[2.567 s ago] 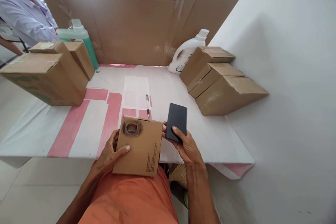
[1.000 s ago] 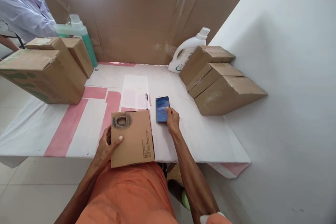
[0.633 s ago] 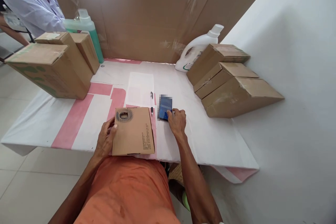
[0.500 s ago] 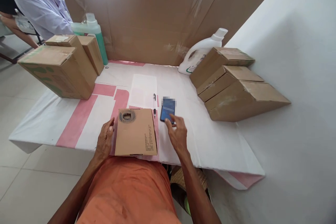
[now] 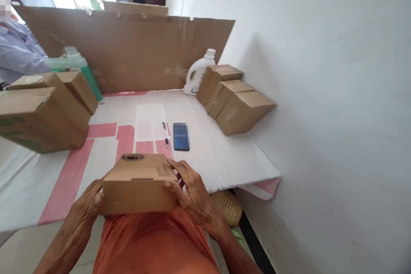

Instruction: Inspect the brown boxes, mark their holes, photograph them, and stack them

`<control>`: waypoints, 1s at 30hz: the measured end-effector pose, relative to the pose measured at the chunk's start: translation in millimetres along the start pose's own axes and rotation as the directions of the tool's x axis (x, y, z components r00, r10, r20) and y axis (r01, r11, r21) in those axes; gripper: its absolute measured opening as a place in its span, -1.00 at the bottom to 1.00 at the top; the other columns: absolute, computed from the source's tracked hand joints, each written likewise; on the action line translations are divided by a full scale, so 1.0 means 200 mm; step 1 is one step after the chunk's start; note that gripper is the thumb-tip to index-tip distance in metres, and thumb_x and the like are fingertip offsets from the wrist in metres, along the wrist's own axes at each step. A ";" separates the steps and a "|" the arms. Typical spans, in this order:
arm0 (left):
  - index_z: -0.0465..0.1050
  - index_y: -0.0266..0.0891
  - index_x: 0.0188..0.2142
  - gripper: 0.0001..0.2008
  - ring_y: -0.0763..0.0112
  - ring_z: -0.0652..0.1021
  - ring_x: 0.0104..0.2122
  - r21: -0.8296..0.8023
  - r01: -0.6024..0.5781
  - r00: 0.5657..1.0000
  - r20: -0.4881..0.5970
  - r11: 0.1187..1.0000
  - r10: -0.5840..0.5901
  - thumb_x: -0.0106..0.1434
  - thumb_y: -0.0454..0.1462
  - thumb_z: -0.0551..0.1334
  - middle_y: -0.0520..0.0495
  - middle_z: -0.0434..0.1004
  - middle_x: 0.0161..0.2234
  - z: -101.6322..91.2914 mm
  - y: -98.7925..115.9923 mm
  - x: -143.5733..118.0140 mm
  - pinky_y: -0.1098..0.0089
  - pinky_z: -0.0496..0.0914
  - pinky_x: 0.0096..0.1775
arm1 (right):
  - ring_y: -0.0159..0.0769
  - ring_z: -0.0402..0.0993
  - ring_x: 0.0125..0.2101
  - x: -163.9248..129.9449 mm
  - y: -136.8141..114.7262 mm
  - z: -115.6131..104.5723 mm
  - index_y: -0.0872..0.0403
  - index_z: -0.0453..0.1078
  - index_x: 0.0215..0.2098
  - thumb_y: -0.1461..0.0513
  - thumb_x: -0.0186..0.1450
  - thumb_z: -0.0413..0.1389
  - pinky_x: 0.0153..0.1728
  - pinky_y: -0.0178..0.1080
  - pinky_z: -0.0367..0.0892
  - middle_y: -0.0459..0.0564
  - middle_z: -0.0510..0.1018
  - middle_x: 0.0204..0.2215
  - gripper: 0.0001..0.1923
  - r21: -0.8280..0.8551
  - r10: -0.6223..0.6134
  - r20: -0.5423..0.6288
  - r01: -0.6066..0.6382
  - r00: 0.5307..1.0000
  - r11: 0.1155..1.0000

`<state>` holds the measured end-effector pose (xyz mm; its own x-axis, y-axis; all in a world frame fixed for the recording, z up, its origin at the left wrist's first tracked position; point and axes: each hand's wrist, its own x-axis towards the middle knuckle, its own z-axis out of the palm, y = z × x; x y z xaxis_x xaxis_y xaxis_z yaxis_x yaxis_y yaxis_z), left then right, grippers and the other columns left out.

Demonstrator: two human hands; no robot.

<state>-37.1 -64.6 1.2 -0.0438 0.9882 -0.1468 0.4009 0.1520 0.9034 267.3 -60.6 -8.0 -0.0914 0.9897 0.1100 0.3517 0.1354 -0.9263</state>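
A brown cardboard box (image 5: pixel 139 197) is held between both hands at the table's front edge, its near side facing me. On its top are a dark-ringed hole and small printed text. My left hand (image 5: pixel 88 203) presses the box's left side, thumb at the near corner. My right hand (image 5: pixel 189 188) grips the right side, thumb on the near face and fingers over the top edge. Beyond the box, a smartphone (image 5: pixel 181 138) with a lit screen lies on the table, and a pen (image 5: pixel 165 135) is just left of it. A white paper sheet (image 5: pixel 150 115) lies behind the pen.
Cardboard boxes (image 5: pixel 237 111) stand at the right beside a white jug (image 5: pixel 196 75). More boxes (image 5: pixel 41 115) and a green-liquid bottle (image 5: pixel 91 81) are at the left. A cardboard panel (image 5: pixel 128 55) closes the table's back. A person's sleeve (image 5: pixel 19 51) shows far left; a wall (image 5: pixel 314 115) rises right.
My right hand has left the phone and taken the box's right side. My left hand has closed in on the left side. The box is tilted, showing its near face; the view has turned right.
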 end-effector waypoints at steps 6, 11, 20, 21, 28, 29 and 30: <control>0.51 -0.14 -0.11 -0.25 0.09 0.58 -0.34 -0.157 0.016 0.999 -0.043 0.988 -0.023 0.19 0.44 0.16 -0.13 0.61 -0.29 0.12 -0.11 0.28 0.12 0.54 -0.26 | -0.07 0.49 -0.02 0.23 0.13 0.10 -0.02 0.27 0.48 -0.43 0.36 0.06 0.04 -0.02 0.47 0.13 0.47 0.15 -0.02 0.196 -0.126 -0.046 0.133 0.991 0.972; 0.42 -0.14 -0.01 -0.19 0.09 0.52 -0.29 0.096 -0.014 0.981 -0.191 0.995 0.032 0.21 0.47 0.03 -0.13 0.53 -0.21 0.27 -0.18 0.46 0.06 0.48 -0.19 | 0.12 0.39 0.16 0.37 0.35 0.26 0.02 0.29 0.39 -0.22 0.02 0.55 0.19 0.15 0.39 0.17 0.44 0.17 0.14 0.042 0.040 0.083 -0.043 0.996 0.998; 0.39 -0.08 0.11 -0.35 0.02 0.56 -0.10 0.084 -0.291 0.956 -0.026 0.953 0.294 0.26 0.28 0.29 -0.14 0.52 -0.02 0.66 0.02 0.39 0.05 0.46 -0.10 | 0.06 0.44 0.22 0.21 0.54 -0.11 -0.03 0.35 0.33 0.19 0.15 0.48 0.31 0.15 0.34 0.14 0.51 0.22 -0.19 0.075 -0.041 -0.316 0.068 0.948 0.995; 0.41 -0.09 0.13 -0.38 0.02 0.56 -0.08 0.051 -0.340 0.940 0.040 0.939 0.339 0.29 0.25 0.29 -0.14 0.52 -0.01 0.78 0.07 0.39 0.03 0.47 -0.05 | 0.06 0.44 0.24 0.16 0.59 -0.23 -0.05 0.37 0.32 0.18 0.16 0.46 0.35 0.17 0.31 0.12 0.53 0.23 -0.21 0.068 -0.025 -0.369 0.054 0.929 0.996; 0.02 -0.12 0.53 -0.16 0.00 0.49 0.20 -0.192 -0.502 0.638 0.575 0.843 0.511 0.40 0.08 0.24 -0.33 0.29 0.26 1.61 0.30 0.49 -0.07 0.41 0.22 | 0.13 0.64 0.05 -0.09 0.86 -1.12 -0.04 0.60 0.04 0.04 0.08 0.47 0.14 0.14 0.53 0.11 0.74 -0.02 -0.44 0.069 0.206 -0.554 -0.202 0.807 0.977; -0.06 -0.15 0.55 -0.11 -0.04 0.44 0.26 -0.195 -0.500 0.608 0.615 0.844 0.502 0.40 0.08 0.24 -0.36 0.26 0.28 1.71 0.33 0.51 -0.09 0.38 0.26 | 0.12 0.67 0.00 -0.10 0.88 -1.21 -0.01 0.61 0.01 0.02 0.09 0.46 0.09 0.13 0.56 0.13 0.75 -0.06 -0.46 0.063 0.205 -0.563 -0.206 0.801 0.977; -0.11 -0.18 0.57 -0.06 -0.07 0.39 0.33 -0.188 -0.497 0.583 0.652 0.847 0.486 0.38 0.09 0.24 -0.39 0.23 0.31 1.80 0.36 0.53 -0.10 0.33 0.31 | 0.11 0.68 -0.04 -0.09 0.90 -1.28 0.01 0.61 -0.01 -0.01 0.11 0.44 0.05 0.11 0.58 0.15 0.76 -0.09 -0.47 0.053 0.203 -0.574 -0.211 0.793 0.976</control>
<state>317.3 44.2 -94.5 0.7656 0.6369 0.0909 0.1896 -0.3583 0.9142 572.0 -42.9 -84.8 0.5334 0.8391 0.1065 0.3132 -0.0789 -0.9464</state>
